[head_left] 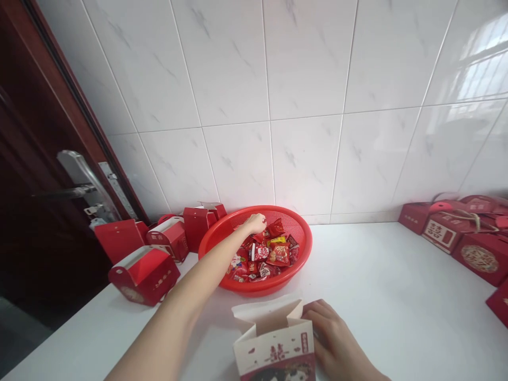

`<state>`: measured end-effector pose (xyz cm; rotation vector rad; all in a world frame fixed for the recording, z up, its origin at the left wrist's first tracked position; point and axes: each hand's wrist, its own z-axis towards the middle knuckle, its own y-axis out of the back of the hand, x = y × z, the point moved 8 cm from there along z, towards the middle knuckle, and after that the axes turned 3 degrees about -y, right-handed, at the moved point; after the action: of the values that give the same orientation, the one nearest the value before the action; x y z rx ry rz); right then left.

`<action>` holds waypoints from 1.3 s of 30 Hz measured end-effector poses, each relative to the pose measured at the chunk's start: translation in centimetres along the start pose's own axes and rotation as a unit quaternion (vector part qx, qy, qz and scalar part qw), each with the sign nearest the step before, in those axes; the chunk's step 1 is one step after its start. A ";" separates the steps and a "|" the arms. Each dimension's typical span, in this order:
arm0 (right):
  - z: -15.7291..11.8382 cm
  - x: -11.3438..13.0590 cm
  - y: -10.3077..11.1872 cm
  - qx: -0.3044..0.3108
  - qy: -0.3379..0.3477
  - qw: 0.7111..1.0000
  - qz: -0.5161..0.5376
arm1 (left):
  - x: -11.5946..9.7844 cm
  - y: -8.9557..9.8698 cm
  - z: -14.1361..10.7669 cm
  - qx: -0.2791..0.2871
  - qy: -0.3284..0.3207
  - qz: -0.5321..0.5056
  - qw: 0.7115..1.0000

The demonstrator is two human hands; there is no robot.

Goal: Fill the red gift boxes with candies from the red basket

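A round red plastic basket [304,248] holds several wrapped sweets and snacks [279,254], mostly red. My left hand [256,223] is over the back of the basket, its fingers curled at the sweets; whatever it may hold is hidden. In front of the basket stands a white and red paper box [278,349], its top open towards me. My right hand [327,336] is at the right side of this box, with its fingers bent round the upper edge.
Several red gift boxes [146,275] stand left of the basket, some with raised flaps. More red boxes [440,233] line the table's right side. Behind the white table [365,286] is a tiled wall [305,159]; a dark door [39,132] with a metal handle is at left.
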<state>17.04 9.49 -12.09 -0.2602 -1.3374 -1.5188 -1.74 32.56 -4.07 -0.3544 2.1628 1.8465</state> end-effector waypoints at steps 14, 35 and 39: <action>0.2 0.4 0.4 0.006 -0.024 1.000 -0.004 | -2.2 -2.4 0.3 0.046 -0.001 0.091 0.995; 0.1 1.7 1.1 0.005 -0.002 0.998 -0.062 | -3.9 5.8 -12.8 -0.014 -0.122 -0.494 0.861; -0.1 1.8 1.6 -0.013 -0.006 0.998 -0.067 | -4.4 4.8 -15.8 0.028 -0.121 -0.558 0.821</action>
<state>17.55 8.72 -9.86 -0.1990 -1.3685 -1.6502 -0.12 17.77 4.24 -1.0287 1.2858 1.0386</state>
